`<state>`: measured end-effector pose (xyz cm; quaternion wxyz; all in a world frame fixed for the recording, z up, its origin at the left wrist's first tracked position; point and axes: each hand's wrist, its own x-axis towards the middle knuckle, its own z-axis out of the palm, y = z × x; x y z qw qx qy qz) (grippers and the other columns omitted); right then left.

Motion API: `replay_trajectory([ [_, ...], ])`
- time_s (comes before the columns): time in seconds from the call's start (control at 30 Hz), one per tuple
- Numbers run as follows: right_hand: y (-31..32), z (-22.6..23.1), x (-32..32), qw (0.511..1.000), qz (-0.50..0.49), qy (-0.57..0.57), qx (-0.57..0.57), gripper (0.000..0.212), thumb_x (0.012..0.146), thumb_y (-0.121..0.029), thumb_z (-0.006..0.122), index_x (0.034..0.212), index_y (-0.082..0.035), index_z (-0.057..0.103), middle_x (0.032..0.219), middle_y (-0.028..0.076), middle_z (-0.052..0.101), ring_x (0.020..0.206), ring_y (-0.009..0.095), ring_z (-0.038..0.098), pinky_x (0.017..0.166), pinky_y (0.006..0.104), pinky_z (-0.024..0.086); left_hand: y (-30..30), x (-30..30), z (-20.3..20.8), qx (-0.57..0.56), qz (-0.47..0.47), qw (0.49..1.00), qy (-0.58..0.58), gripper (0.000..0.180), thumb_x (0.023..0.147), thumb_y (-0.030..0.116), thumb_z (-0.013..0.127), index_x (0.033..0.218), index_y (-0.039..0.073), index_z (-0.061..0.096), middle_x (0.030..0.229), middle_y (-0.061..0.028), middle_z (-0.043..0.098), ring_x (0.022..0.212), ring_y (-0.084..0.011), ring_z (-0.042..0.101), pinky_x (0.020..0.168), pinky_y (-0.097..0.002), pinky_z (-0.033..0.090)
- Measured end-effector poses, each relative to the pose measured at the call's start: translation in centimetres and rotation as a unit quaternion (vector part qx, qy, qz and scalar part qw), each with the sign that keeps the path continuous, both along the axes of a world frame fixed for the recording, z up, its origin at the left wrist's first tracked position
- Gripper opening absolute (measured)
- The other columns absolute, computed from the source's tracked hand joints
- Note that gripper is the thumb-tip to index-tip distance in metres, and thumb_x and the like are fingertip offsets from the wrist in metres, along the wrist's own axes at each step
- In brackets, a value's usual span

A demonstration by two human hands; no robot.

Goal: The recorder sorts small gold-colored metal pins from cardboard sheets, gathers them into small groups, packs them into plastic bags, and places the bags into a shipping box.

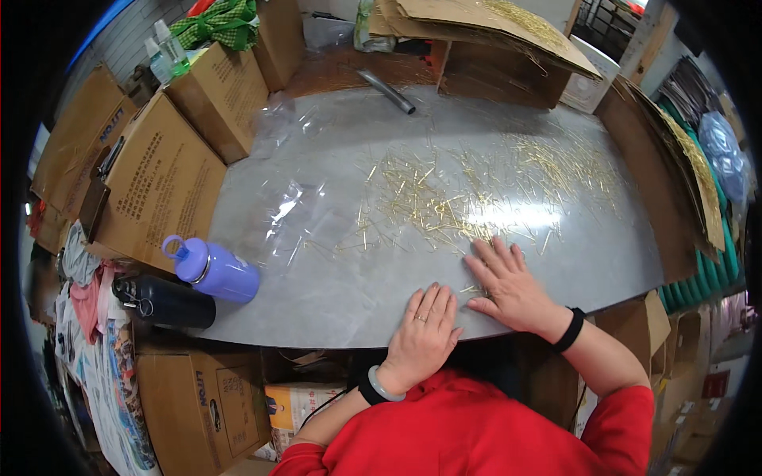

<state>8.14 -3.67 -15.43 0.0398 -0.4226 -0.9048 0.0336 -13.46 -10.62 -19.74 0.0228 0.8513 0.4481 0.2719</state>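
Observation:
My left hand (423,339) lies flat, palm down, at the near edge of the grey table (333,285), fingers stretched out and holding nothing. Farther right, my right hand (512,292) rests palm down with its fingers spread. Its fingertips touch the near fringe of a loose scatter of thin gold-coloured wire pieces (421,190), which spreads over the middle and right of the tabletop. A few gold wire pieces (470,289) lie beside the right thumb. Whatever is under the palms is hidden.
On the left stand a purple bottle (226,272), a black bottle (171,301) and cardboard boxes (163,182). Clear plastic bags (290,210) lie nearby. At the back are a grey tube (386,91) and a cardboard shelf (508,75). A cardboard wall (647,174) borders the right.

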Motion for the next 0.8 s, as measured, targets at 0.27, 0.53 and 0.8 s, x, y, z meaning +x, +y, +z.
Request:
replay_trajectory([
  [0.27,0.2,-2.6,1.9,0.998,-0.045,0.051,-0.006,0.058,0.098,-0.038,0.054,0.146,-0.007,0.042,0.156,0.017,0.034,0.144,0.045,0.027,0.118,0.0557,0.023,-0.5,-0.2,0.1,-0.009,-0.005,1.0,-0.004,0.05,0.09,0.023,0.065,0.129,-0.007,0.054,0.137,-0.0218,0.052,0.132,-0.0368,0.046,0.114,-0.0492,0.034],
  [0.53,-4.8,-1.7,1.4,0.994,-0.083,0.071,-0.012,0.058,0.095,-0.04,0.059,0.144,-0.011,0.047,0.155,0.015,0.035,0.145,0.045,0.025,0.116,0.0634,0.018,-0.7,-0.3,0.1,-0.02,-0.012,1.0,0.009,0.052,0.091,0.023,0.064,0.132,-0.007,0.052,0.139,-0.0221,0.05,0.134,-0.037,0.044,0.114,-0.0491,0.032],
  [0.8,-5.7,-3.8,-1.9,0.931,-0.309,0.169,0.095,0.088,0.084,-0.051,0.07,0.146,0.002,0.037,0.15,0.028,0.035,0.139,0.054,0.027,0.116,0.0616,0.016,-0.8,0.4,0.9,-0.026,-0.007,0.999,0.033,0.051,0.089,0.016,0.065,0.132,-0.008,0.052,0.14,-0.0202,0.048,0.132,-0.04,0.043,0.112,-0.0514,0.034],
])
